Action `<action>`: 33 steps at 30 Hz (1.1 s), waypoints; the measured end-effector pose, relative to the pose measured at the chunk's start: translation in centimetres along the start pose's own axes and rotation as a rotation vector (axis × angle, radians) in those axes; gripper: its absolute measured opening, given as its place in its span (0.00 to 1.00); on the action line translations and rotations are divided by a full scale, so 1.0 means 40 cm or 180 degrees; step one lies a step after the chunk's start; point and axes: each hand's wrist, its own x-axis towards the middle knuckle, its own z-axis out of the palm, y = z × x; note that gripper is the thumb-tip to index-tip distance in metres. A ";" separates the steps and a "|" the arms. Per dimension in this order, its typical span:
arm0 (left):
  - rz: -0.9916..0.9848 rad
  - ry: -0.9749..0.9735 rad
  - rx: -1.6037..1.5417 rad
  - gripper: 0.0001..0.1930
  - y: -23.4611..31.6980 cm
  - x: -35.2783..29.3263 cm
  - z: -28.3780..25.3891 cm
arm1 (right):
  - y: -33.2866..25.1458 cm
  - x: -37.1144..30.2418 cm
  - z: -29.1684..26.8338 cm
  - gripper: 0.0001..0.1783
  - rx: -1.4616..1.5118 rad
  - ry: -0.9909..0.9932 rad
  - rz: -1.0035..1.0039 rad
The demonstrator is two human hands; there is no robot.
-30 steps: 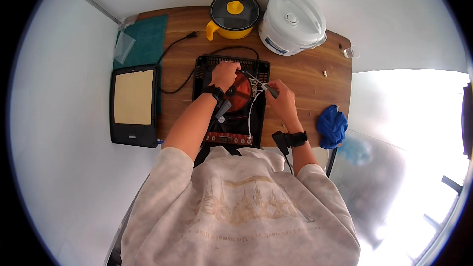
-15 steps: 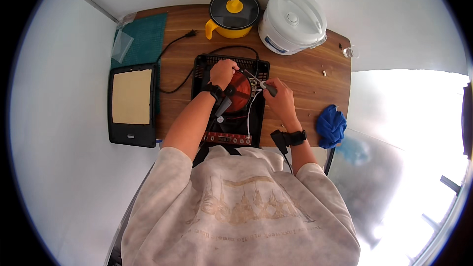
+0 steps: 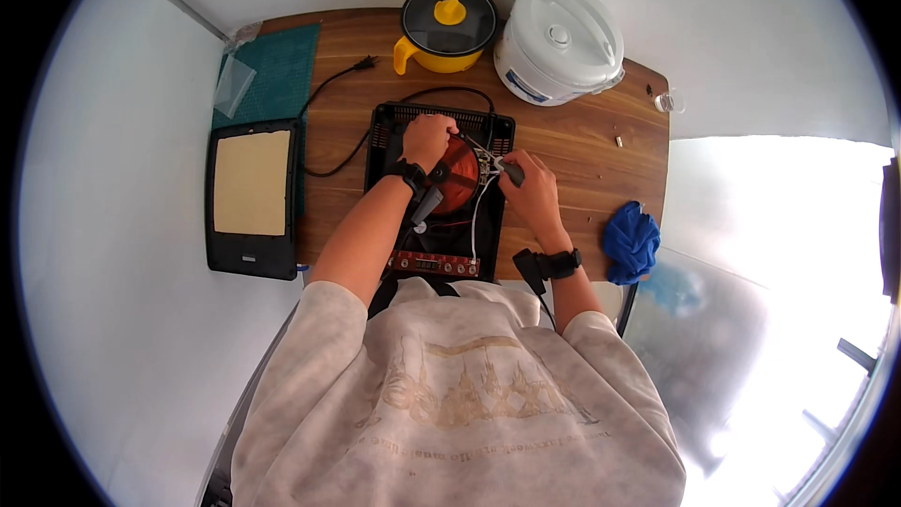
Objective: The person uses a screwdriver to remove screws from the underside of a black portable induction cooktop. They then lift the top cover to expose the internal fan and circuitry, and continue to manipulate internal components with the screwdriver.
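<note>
Little is seen to have shifted since the earlier frames: the right hand [image 3: 533, 190] has been drawn slightly nearer, while the left hand [image 3: 427, 138] is kept on the far part of the opened induction cooker [image 3: 439, 190]. The cooker lies mid-table on the wooden table [image 3: 582, 145], its orange coil [image 3: 460, 169] exposed. The left hand's fingers are curled down onto the coil area; whether anything is pinched cannot be told. The right hand is closed around a small dark-handled tool [image 3: 502, 167] beside the coil. The cooker is judged rigid but delicate inside, its thin wires easily torn, so it is best held by its black casing. One yellow pot [image 3: 449, 26], one white rice cooker [image 3: 557, 42], one blue cloth [image 3: 631, 242], one black panel [image 3: 251, 195] and one green mat [image 3: 272, 75] are counted.
</note>
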 end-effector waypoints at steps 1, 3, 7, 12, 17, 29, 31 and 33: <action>0.0055 0.0031 0.0037 0.10 -0.007 -0.002 0.004 | -0.003 0.001 -0.001 0.12 0.0022 0.0025 -0.0026; 0.0120 0.0068 0.0071 0.10 -0.011 -0.003 0.007 | -0.007 -0.002 -0.008 0.12 0.0057 0.0086 -0.0062; 0.0118 0.0048 0.0032 0.10 -0.005 -0.001 0.002 | 0.002 0.004 -0.011 0.12 0.0088 0.0036 -0.0142; 0.0095 0.0098 -0.0007 0.09 -0.008 -0.004 0.004 | 0.007 0.002 -0.004 0.13 0.0062 -0.0050 -0.0032; 0.0054 0.0087 -0.0035 0.09 -0.004 -0.007 0.004 | -0.002 -0.003 -0.008 0.13 0.0026 -0.0029 0.0038; 0.0039 0.0062 -0.0009 0.10 -0.018 -0.017 0.007 | -0.009 -0.001 -0.011 0.13 -0.0223 -0.0076 -0.0037; 0.0076 0.0021 0.0004 0.10 0.003 -0.019 -0.004 | -0.003 -0.003 -0.014 0.13 -0.0261 -0.0043 -0.0062; 0.0141 0.0015 0.0060 0.10 0.014 -0.021 -0.009 | 0.003 0.001 -0.017 0.13 -0.0175 -0.0058 -0.0133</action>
